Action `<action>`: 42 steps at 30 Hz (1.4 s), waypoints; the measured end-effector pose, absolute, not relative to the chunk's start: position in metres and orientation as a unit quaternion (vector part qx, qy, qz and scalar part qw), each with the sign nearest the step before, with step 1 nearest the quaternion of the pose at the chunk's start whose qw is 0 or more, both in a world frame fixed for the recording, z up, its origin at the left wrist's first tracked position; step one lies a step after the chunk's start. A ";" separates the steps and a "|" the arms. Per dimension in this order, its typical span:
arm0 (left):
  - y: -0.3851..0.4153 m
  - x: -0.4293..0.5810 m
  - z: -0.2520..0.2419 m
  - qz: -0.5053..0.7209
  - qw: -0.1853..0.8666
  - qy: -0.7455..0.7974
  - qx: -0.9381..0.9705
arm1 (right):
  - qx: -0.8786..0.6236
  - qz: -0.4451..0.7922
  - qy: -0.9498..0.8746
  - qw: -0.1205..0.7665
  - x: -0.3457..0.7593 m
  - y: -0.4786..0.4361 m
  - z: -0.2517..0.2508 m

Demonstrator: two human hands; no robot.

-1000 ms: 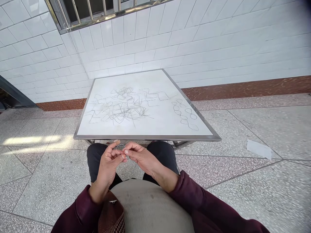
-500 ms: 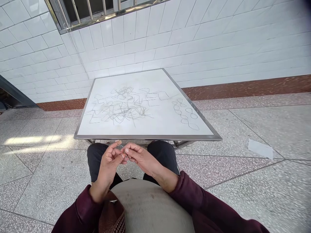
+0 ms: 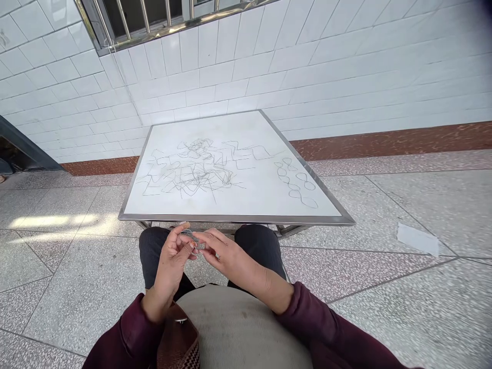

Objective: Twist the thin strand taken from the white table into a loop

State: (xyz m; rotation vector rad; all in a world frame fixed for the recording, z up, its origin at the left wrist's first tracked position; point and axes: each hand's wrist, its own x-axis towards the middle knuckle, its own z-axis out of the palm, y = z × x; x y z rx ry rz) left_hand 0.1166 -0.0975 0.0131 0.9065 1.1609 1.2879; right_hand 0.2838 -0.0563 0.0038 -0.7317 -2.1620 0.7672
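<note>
My left hand (image 3: pixel 173 257) and my right hand (image 3: pixel 225 255) meet over my lap, just below the front edge of the small white table (image 3: pixel 246 219). Between their fingertips is a thin bent wire piece (image 3: pixel 189 234), pinched from both sides. On the table lies a tangled pile of zigzag wires (image 3: pixel 194 168) at the centre left. A short row of looped wire pieces (image 3: pixel 295 182) lies near the right edge.
The table has a metal rim and stands against a white tiled wall with a red-brown skirting (image 3: pixel 384 137). Speckled stone floor surrounds it. A white scrap of paper (image 3: pixel 417 239) lies on the floor at the right. A barred window (image 3: pixel 154 15) is above.
My right hand has slid slightly right and lower, its fingers stretching out more. The wire loop that stood above the fingertips now sits lower between them.
</note>
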 end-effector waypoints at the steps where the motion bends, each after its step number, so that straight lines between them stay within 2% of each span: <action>1: -0.097 0.116 0.013 0.545 0.562 0.490 0.383 | -0.282 0.291 -0.842 0.356 0.284 -0.057 0.005; 11: -0.096 0.119 0.011 0.571 0.602 0.437 0.348 | -0.284 0.243 -0.845 0.382 0.280 -0.060 0.001; 23: -0.092 0.114 0.006 0.552 0.583 0.461 0.377 | -0.241 0.149 -0.882 0.377 0.279 -0.058 0.005; 34: -0.094 0.108 0.008 0.481 0.578 0.502 0.427 | -0.232 0.143 -0.904 0.330 0.283 -0.056 -0.002; 42: -0.095 0.107 0.006 0.485 0.592 0.473 0.437 | -0.243 0.150 -0.888 0.361 0.285 -0.057 -0.003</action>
